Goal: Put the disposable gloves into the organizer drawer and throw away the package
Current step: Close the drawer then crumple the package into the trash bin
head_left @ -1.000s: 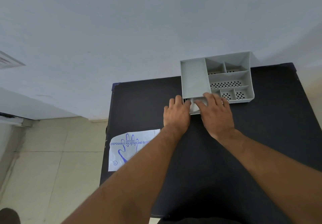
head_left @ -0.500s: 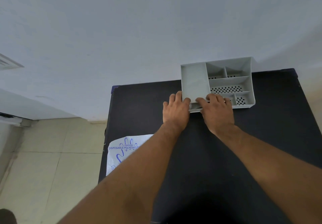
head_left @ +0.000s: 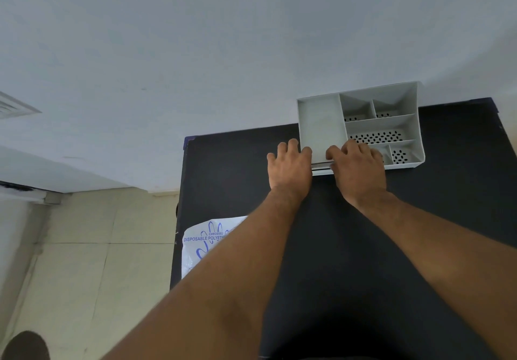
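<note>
A grey organizer with several open compartments stands at the far edge of the black table, against the wall. Only a thin pale strip of its drawer shows at the front bottom left. My left hand lies flat with its fingers spread at the organizer's front left corner, thumb against it. My right hand presses its fingers on the front edge above the drawer. The white glove package, printed in blue, lies at the table's left edge, partly under my left forearm. No loose gloves are visible.
A pale wall rises right behind the table. Beige tiled floor lies to the left, with a dark shoe at the bottom left corner. A vent grille sits on the wall at far left.
The drawer has slid into the organizer; a wider pale part showed between my hands before, now only a strip. Both hands moved forward with it.
</note>
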